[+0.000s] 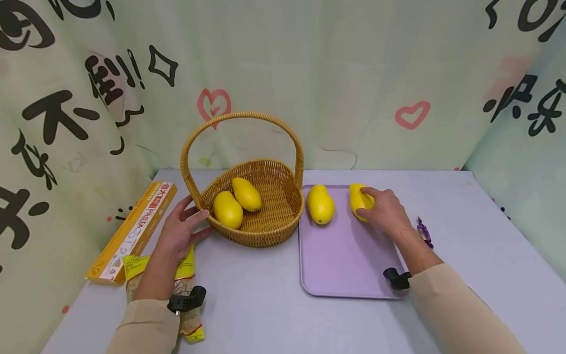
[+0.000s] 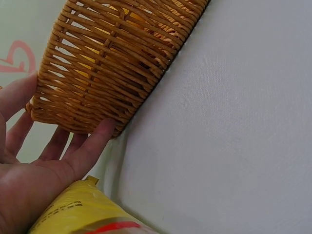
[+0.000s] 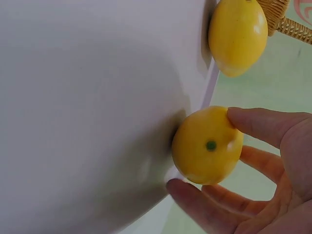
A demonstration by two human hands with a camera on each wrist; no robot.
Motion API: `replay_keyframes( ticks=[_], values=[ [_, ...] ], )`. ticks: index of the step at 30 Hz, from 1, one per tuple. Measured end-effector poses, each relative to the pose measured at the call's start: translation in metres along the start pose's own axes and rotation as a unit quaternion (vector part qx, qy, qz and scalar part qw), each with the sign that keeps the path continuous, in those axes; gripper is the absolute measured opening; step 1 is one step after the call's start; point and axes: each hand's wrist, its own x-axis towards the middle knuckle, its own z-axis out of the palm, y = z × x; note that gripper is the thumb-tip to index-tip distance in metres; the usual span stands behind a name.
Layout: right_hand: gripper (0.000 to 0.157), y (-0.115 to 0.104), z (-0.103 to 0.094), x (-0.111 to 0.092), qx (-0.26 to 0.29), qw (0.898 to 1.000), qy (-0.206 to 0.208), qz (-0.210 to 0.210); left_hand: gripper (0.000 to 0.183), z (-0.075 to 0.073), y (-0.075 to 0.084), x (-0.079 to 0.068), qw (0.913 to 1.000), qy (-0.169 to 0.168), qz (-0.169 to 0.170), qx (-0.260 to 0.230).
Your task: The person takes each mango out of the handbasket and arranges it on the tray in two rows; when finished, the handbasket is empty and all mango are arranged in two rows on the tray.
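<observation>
My left hand [image 1: 179,231] rests its spread fingers against the left side of a wicker basket [image 1: 276,236], which has a tall arched handle. Two yellow mangoes [image 1: 227,210] lie inside, toward its left. On a lilac tray [image 1: 340,270] right of the basket, my right hand [image 1: 384,211] holds another yellow mango [image 3: 207,146], thumb on one side and fingers around the other. A further mango [image 1: 321,204] lies on the tray between that hand and the basket. In the left wrist view, fingertips [image 2: 105,127] touch the basket's woven wall.
A long orange pasta box [image 1: 132,233] lies at the table's left edge. Beside it, partly under my left forearm, is a yellow-ended bag [image 1: 187,268]. A small purple wrapped candy [image 1: 424,232] lies right of the tray. A printed curtain [image 1: 353,88] hangs behind the table.
</observation>
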Motion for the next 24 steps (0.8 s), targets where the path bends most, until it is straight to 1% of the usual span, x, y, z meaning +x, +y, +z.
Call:
replay_keyframes(
  ticks=[4,12,20,24],
  values=[
    [0.069,-0.003,0.001,-0.001,-0.008,1.0,0.002,0.006,0.08,0.0,0.0,0.0,1.0,0.0,0.002,0.0],
    [0.07,-0.006,-0.002,-0.006,-0.022,1.0,0.016,0.005,0.079,0.0,0.0,0.0,1.0,0.001,0.004,0.001],
    [0.068,-0.011,-0.005,-0.01,-0.025,0.999,0.028,-0.005,0.079,0.0,0.0,0.0,1.0,0.002,0.006,0.002],
    [0.065,-0.019,-0.007,-0.012,-0.024,0.999,0.044,-0.012,0.078,0.0,-0.001,0.001,1.0,0.002,0.006,0.002]
  ],
)
